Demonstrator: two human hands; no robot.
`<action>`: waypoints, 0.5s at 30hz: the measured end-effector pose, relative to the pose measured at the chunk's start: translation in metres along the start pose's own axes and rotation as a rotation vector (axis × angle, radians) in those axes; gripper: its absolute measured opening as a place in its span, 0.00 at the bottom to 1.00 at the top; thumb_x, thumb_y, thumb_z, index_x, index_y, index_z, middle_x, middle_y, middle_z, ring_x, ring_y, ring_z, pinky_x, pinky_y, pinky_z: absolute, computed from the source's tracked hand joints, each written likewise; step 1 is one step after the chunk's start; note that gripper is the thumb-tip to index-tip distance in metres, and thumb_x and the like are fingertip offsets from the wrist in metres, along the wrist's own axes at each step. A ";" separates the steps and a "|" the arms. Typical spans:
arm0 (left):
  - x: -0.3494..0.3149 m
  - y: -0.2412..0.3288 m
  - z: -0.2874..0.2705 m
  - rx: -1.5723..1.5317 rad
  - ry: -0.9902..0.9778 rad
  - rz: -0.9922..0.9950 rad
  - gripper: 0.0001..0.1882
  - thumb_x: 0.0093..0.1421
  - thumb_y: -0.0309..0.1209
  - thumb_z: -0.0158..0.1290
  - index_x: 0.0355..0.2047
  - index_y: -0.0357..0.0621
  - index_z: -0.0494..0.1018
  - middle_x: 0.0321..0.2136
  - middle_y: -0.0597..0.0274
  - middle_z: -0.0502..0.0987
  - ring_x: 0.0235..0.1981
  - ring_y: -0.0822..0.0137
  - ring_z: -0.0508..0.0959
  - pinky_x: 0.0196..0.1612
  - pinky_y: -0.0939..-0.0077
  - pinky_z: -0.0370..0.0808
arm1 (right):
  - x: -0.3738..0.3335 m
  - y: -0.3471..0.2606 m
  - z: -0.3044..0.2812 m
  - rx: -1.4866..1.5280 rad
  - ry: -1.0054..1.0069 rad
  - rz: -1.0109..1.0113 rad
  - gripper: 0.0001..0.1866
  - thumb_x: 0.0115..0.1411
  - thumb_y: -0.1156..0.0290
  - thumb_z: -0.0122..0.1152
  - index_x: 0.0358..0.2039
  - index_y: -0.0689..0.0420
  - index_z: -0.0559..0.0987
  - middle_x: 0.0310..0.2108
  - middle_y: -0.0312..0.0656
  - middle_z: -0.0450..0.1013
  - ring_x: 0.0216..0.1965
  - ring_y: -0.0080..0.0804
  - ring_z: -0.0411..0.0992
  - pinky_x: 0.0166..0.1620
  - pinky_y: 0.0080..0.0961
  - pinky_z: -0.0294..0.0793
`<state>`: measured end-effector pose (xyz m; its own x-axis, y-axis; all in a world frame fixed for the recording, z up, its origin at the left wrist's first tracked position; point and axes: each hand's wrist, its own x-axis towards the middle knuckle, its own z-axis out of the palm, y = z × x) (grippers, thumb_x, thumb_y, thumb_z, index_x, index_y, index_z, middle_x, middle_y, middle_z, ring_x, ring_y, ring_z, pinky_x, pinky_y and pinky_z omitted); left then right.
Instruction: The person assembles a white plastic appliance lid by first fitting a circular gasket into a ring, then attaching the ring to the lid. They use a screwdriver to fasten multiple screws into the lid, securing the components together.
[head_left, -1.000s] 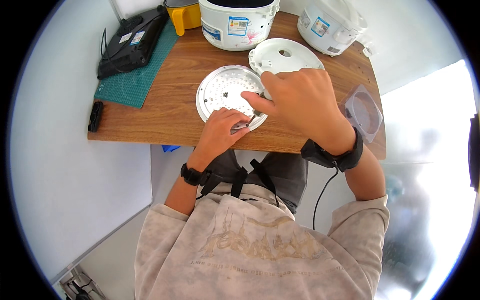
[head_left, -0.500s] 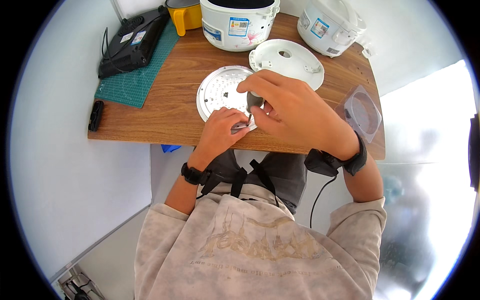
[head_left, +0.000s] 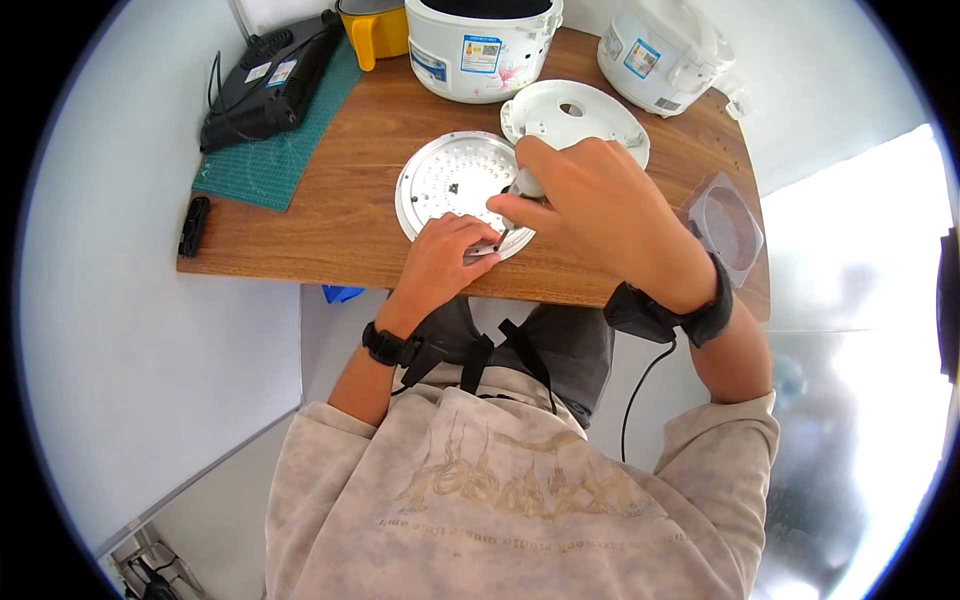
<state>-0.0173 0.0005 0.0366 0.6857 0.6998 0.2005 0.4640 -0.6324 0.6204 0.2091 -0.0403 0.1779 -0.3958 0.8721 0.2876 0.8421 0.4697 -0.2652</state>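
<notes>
White walls (head_left: 150, 250) flank a wooden table (head_left: 340, 232) bearing a silver disc (head_left: 428, 185).

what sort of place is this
Probably a small workspace for handling appliances: an open white rice cooker stands on a wooden table, a green cutting mat lies at the left, and the right hand holds a screwdriver over a perforated metal disc.
</notes>
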 end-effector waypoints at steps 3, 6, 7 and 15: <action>0.000 -0.001 0.000 0.001 -0.026 -0.009 0.12 0.56 0.34 0.66 0.39 0.46 0.81 0.38 0.62 0.81 0.42 0.57 0.76 0.51 0.63 0.70 | 0.004 -0.003 0.003 -0.176 -0.038 0.070 0.14 0.66 0.60 0.60 0.34 0.60 0.78 0.24 0.44 0.76 0.20 0.42 0.76 0.20 0.38 0.70; 0.000 -0.003 0.002 0.038 0.046 0.036 0.08 0.57 0.33 0.64 0.36 0.48 0.80 0.36 0.68 0.81 0.40 0.59 0.76 0.48 0.64 0.71 | 0.002 -0.009 0.011 -0.260 0.201 -0.040 0.15 0.67 0.60 0.59 0.32 0.60 0.78 0.21 0.41 0.73 0.18 0.40 0.75 0.18 0.35 0.69; 0.000 -0.003 0.001 0.037 0.052 0.035 0.07 0.57 0.33 0.64 0.36 0.48 0.80 0.36 0.68 0.81 0.40 0.59 0.76 0.48 0.64 0.71 | 0.004 -0.011 0.015 -0.220 0.224 0.005 0.13 0.67 0.62 0.59 0.32 0.60 0.79 0.22 0.41 0.73 0.19 0.39 0.76 0.18 0.34 0.70; 0.000 0.001 0.001 0.014 0.057 0.025 0.07 0.57 0.33 0.64 0.36 0.49 0.79 0.37 0.68 0.81 0.41 0.59 0.76 0.47 0.63 0.71 | -0.001 -0.004 0.013 0.269 0.218 -0.150 0.09 0.62 0.73 0.62 0.43 0.58 0.79 0.36 0.46 0.74 0.35 0.46 0.78 0.34 0.36 0.77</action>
<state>-0.0162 -0.0002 0.0363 0.6639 0.7015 0.2590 0.4553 -0.6540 0.6041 0.2014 -0.0414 0.1664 -0.3955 0.7547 0.5234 0.6428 0.6345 -0.4292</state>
